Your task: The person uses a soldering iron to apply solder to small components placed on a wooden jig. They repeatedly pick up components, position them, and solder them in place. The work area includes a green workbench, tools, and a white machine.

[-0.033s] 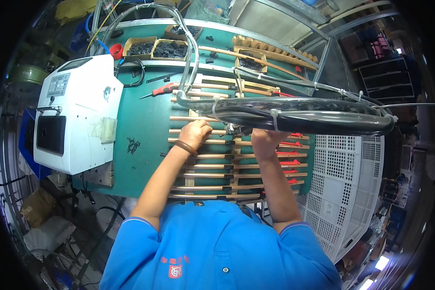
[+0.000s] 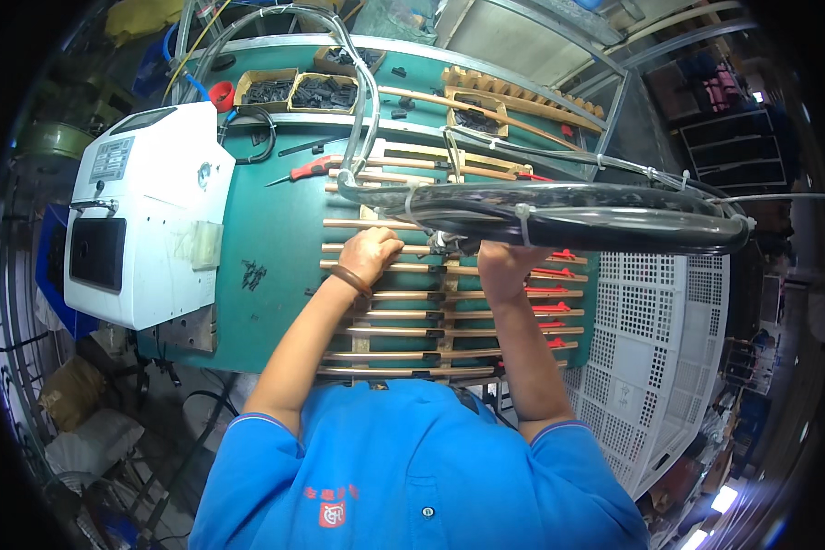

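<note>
Rows of copper rods with black fittings lie side by side across the green bench. My left hand, a brown bracelet at its wrist, is closed with curled fingers round one copper rod near the upper rows. My right hand is closed in a fist just below a thick bundle of black and clear tubes. That bundle hides its upper part, so what it grips cannot be made out. Between my hands a small metal part shows at the rods, partly covered. Red pieces sit toward the rods' right ends.
A white machine stands at the left, with a red-handled screwdriver to its right. Cardboard boxes of black parts line the back. Small black pieces lie loose on the bench. White perforated crates stand at the right.
The tube bundle has shifted very slightly. Both hands keep the same places and grips.
</note>
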The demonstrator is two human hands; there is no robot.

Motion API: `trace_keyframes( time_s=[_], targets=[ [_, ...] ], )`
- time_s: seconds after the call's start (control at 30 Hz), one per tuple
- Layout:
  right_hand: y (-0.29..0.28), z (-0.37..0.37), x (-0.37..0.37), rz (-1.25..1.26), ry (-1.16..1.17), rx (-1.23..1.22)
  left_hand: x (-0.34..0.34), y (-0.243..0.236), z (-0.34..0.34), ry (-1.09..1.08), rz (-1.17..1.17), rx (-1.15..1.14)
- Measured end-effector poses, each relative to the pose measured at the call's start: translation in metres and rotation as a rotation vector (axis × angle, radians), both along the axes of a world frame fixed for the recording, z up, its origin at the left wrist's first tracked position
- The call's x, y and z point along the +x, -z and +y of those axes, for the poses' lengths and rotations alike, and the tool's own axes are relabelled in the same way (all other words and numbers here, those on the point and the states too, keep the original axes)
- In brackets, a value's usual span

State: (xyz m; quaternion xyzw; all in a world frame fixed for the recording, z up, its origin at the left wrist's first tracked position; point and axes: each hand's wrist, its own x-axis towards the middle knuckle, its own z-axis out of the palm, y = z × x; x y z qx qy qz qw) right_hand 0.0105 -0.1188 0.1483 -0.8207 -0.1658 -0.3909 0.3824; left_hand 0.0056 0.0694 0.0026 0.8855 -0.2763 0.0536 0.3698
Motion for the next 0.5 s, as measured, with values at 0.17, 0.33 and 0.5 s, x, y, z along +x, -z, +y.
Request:
trace_keyframes(
  time_s=[0.17,0.33,0.5],
  targets=[
    [-0.005,0.015,0.003,-0.001,0.029,0.2,-0.001,0.014,0.0,0.016,-0.08,-0.151],
    [0.0,0.017,0.002,-0.134,0.07,-0.092,-0.002,0.023,-0.001,0.009,-0.12,-0.178],
    [0.003,0.021,-0.005,0.052,-0.03,0.241,-0.002,0.021,0.0,0.03,-0.051,-0.202]
  ],
)
